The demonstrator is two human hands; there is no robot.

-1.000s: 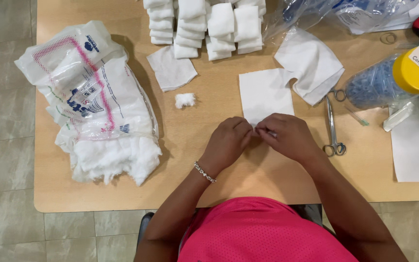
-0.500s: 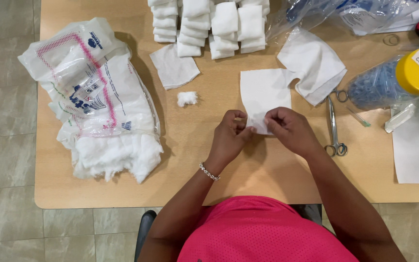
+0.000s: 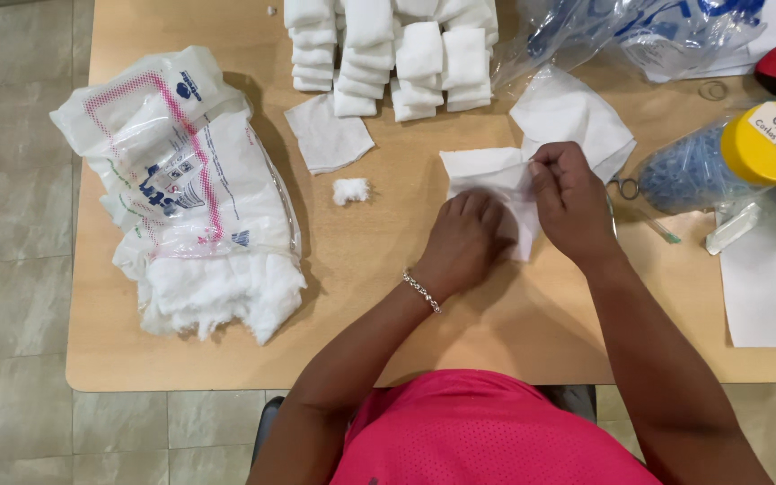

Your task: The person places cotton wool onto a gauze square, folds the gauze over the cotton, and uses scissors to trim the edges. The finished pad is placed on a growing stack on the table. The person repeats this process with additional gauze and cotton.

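A white gauze square lies on the wooden table in front of me. My right hand pinches its upper right edge and folds it over. My left hand presses down on the lower part of the same gauze, fingers curled on it. A small tuft of cotton sits just left of the gauze. Another flat gauze square lies further left, and a third one lies behind my right hand.
Folded white pads are stacked in rows at the table's far edge. A torn plastic bag of cotton wool fills the left side. At right are a yellow-lidded jar, scissors, white paper and clear plastic bags.
Both hands moved away from me onto the gauze square. The right hand has lifted and folded its upper edge, and the left hand now presses the sheet down.
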